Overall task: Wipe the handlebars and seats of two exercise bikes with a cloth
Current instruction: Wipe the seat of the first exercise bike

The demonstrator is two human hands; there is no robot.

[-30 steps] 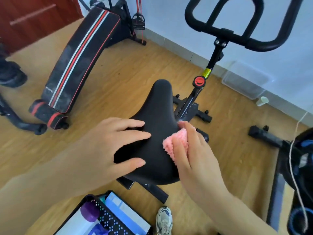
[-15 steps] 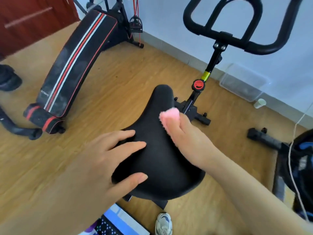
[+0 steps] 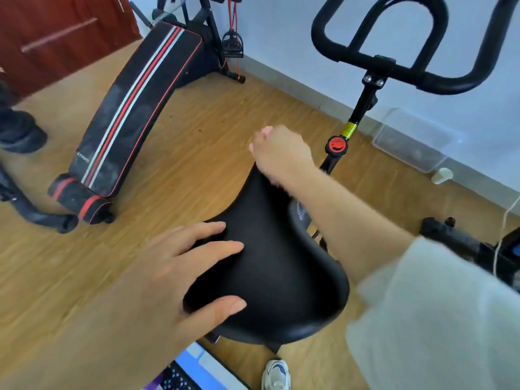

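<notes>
The black bike seat fills the middle of the view. My left hand lies flat on its left rear side, fingers spread. At the seat's narrow nose my right hand is closed over the pink cloth, of which only a sliver shows past the fingertips. The black handlebars of the same bike stand beyond, at the top right. A second bike shows in part at the right edge.
A black sit-up bench with red and white stripes lies on the wood floor to the left. A clear plastic box and a paper cup sit by the wall. My shoe is below the seat.
My right hand slid the pink cloth forward along the seat from its right rear side to the nose. My left hand stayed on the seat's left side.
</notes>
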